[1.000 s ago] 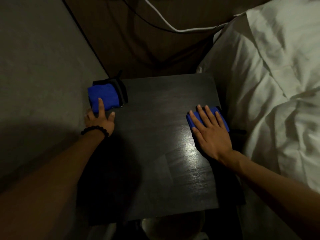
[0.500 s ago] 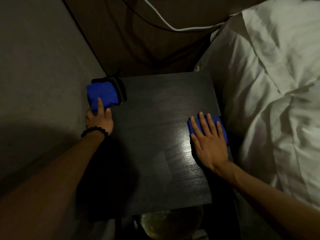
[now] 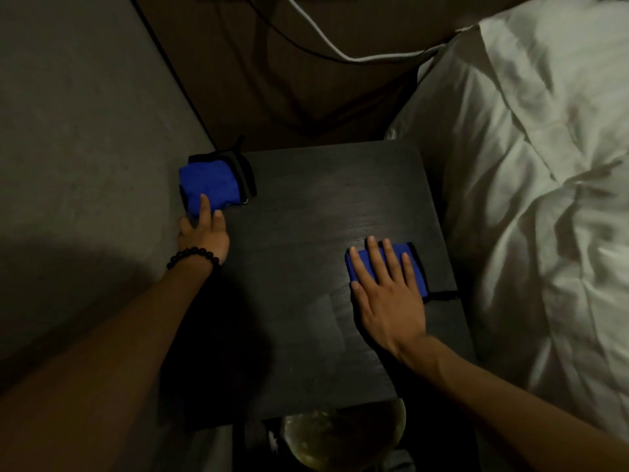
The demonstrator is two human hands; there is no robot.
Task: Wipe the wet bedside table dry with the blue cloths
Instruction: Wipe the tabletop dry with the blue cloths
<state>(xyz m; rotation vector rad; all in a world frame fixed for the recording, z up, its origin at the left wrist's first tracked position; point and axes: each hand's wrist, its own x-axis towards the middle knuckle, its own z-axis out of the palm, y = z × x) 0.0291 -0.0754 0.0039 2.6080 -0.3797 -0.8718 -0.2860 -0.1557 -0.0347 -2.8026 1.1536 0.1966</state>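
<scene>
The dark wooden bedside table (image 3: 299, 253) fills the middle of the view, with a faint sheen near its right side. A folded blue cloth with black trim (image 3: 212, 183) lies at the table's far left corner, against the wall. My left hand (image 3: 204, 236) holds its near edge, index finger laid on top. A second blue cloth (image 3: 416, 269) lies near the right edge. My right hand (image 3: 388, 301) presses flat on it, fingers spread, covering most of it.
White bedding (image 3: 544, 199) rises right beside the table's right edge. A grey wall (image 3: 85, 148) borders the left edge. A white cable (image 3: 340, 54) and a dark one hang behind the table. A round glass object (image 3: 343, 437) sits below the front edge.
My right hand has slid its cloth along the right side toward me and slightly left. My left hand and its cloth have stayed at the far left corner.
</scene>
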